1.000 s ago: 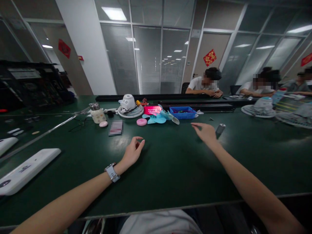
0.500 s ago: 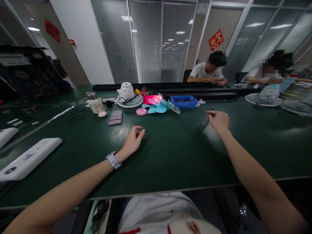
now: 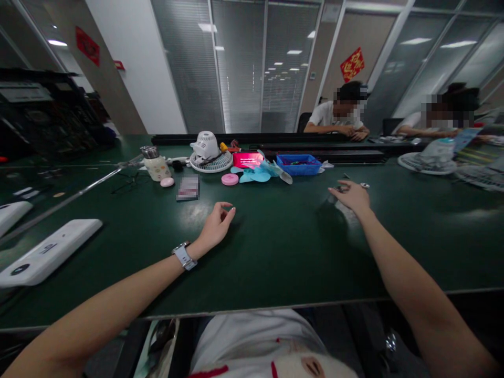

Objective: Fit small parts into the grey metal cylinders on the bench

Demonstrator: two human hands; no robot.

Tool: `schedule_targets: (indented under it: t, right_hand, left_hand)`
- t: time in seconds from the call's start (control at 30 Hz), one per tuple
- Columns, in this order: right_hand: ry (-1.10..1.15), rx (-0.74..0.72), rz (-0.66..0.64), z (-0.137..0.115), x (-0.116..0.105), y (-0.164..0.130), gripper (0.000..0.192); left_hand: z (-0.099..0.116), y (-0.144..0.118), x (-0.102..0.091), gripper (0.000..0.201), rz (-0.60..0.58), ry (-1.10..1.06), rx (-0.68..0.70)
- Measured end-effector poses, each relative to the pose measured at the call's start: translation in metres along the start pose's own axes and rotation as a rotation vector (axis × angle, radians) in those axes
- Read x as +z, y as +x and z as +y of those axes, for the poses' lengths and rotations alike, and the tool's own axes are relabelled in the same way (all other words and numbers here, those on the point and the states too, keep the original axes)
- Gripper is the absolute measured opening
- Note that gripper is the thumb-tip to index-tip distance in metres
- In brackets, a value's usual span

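Note:
My left hand (image 3: pixel 216 226), with a watch (image 3: pixel 184 256) on its wrist, rests over the green tabletop (image 3: pixel 271 252). Its fingers curl loosely, and a gap shows between thumb and forefinger with nothing in it. Farther out on the right is my right hand (image 3: pixel 352 195), low over the table. Thumb and forefinger stand apart there; a small dark thing (image 3: pixel 339 188) shows between them, too small to name. Just right of the knuckles is a small silvery piece (image 3: pixel 365 185). A thin short piece (image 3: pixel 346 176) lies beyond the fingers.
Light-blue fan blades (image 3: pixel 258 174), a pink round piece (image 3: pixel 230 179), a blue tray (image 3: pixel 299 166) and a white fan part (image 3: pixel 205 146) lie toward the back. A bottle (image 3: pixel 156 165) stands left of them. A white device (image 3: pixel 51 254) lies at left. Two people sit across the table.
My right thumb and forefinger, which pinched a small grey piece, have spread apart. The grey piece no longer hangs below the fingertips. My left hand has hardly moved.

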State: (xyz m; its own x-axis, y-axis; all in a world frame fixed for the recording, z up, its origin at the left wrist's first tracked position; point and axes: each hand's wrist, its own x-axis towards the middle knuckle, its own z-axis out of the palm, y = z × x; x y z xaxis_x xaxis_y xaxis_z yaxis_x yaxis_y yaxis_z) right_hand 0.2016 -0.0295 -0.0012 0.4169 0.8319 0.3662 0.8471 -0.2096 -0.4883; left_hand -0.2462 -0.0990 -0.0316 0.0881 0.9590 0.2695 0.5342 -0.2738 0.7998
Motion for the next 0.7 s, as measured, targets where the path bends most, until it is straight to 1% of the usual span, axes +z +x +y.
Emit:
schedule_targets:
  t: [0.03,0.1,0.17,0.2,0.23,0.3,0.37,0.4,0.47,0.5,0.57,0.63,0.7]
  right_hand:
    - [-0.008,0.043,-0.035,0.002,0.001,0.002,0.051]
    - [-0.041,0.116,-0.102,0.002,0.002,0.003,0.047]
    - [-0.063,0.124,-0.111,-0.006,0.002,-0.002,0.041]
    - [-0.048,0.095,-0.098,-0.015,0.003,-0.008,0.040]
    - [0.000,0.045,-0.090,-0.027,0.004,-0.017,0.039]
    - [0.187,-0.103,-0.136,-0.061,0.010,-0.044,0.037]
    - [0.445,-0.275,-0.293,-0.098,0.019,-0.081,0.038]
    - [0.534,-0.375,-0.375,-0.115,0.023,-0.101,0.037]
    - [0.608,-0.525,-0.480,-0.141,0.029,-0.137,0.033]
    - [0.617,-0.582,-0.518,-0.149,0.030,-0.150,0.032]
    - [0.613,-0.658,-0.564,-0.159,0.030,-0.169,0.030]
    - [0.606,-0.698,-0.583,-0.160,0.029,-0.177,0.030]
    - [0.604,-0.718,-0.582,-0.159,0.030,-0.180,0.031]
  left_hand:
    - [0.000,0.000,0.000,0.042,0.001,0.001,-0.002]
    - [0.000,0.000,0.000,0.042,0.006,-0.001,-0.005]
    - [0.003,-0.001,0.000,0.043,0.008,-0.015,0.004]
    - [0.005,-0.002,-0.001,0.043,-0.001,-0.026,0.017]
    - [0.008,-0.003,-0.001,0.044,-0.020,-0.039,0.039]
    - [0.015,-0.007,-0.001,0.044,-0.083,-0.058,0.110]
    - [0.024,-0.011,0.000,0.045,-0.145,-0.068,0.193]
    - [0.028,-0.014,0.000,0.045,-0.165,-0.069,0.229]
    - [0.035,-0.017,0.002,0.046,-0.199,-0.063,0.286]
    - [0.038,-0.019,0.003,0.046,-0.218,-0.061,0.305]
    - [0.041,-0.021,0.005,0.042,-0.256,-0.063,0.320]
    - [0.041,-0.020,0.008,0.038,-0.274,-0.073,0.306]
    - [0.040,-0.018,0.010,0.036,-0.269,-0.088,0.283]
